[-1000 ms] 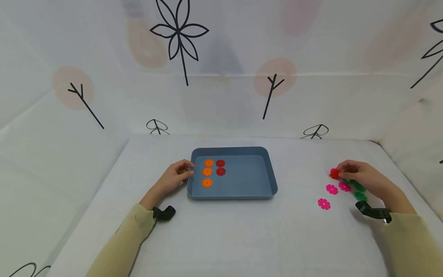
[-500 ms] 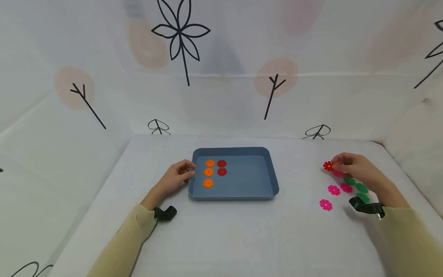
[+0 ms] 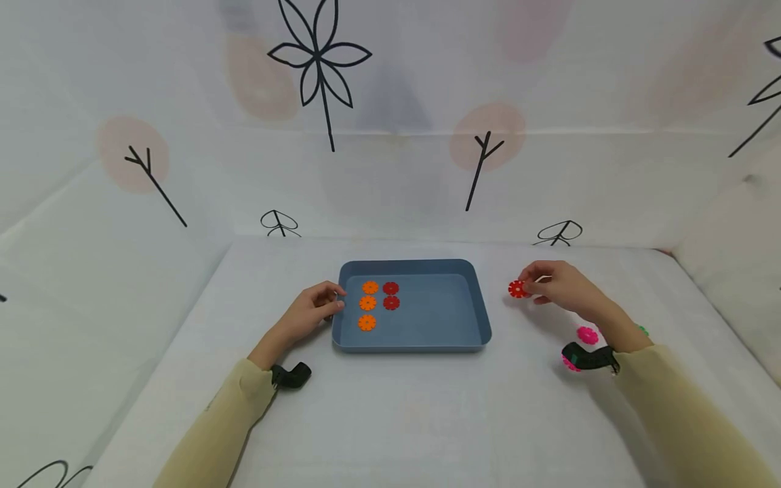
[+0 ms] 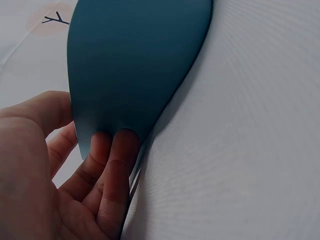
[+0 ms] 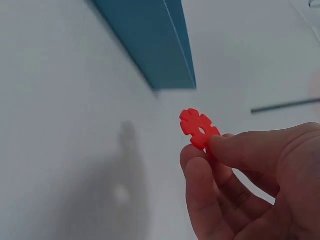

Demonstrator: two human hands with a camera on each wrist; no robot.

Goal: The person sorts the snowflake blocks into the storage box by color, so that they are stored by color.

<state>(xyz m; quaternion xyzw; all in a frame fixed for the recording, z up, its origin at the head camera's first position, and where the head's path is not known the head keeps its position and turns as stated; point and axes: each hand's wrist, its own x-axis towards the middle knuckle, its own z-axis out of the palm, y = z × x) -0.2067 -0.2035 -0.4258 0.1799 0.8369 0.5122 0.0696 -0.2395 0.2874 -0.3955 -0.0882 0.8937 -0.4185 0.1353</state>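
My right hand (image 3: 566, 288) pinches a red flower-shaped plastic disc (image 3: 516, 289) between thumb and fingers, held above the table to the right of the tray. The right wrist view shows the notched rim and centre slot of this red disc (image 5: 196, 127). A shallow blue-grey tray (image 3: 439, 312) lies flat in the middle. Within its left half are three orange discs (image 3: 368, 303) in a column and two darker red discs (image 3: 391, 303) beside them. My left hand (image 3: 308, 313) holds the tray's left wall, with fingers (image 4: 122, 155) against the outside and another digit over the rim.
Pink discs (image 3: 588, 335) lie on the white table (image 3: 415, 420) at the right, partly under the right forearm and wrist camera. A green disc (image 3: 643, 330) peeks out behind that forearm. A patterned cloth wall (image 3: 390, 190) rises at the back.
My right hand has lifted the red disc from the group at the right and carried it left toward the tray. The left hand and tray have stayed put.
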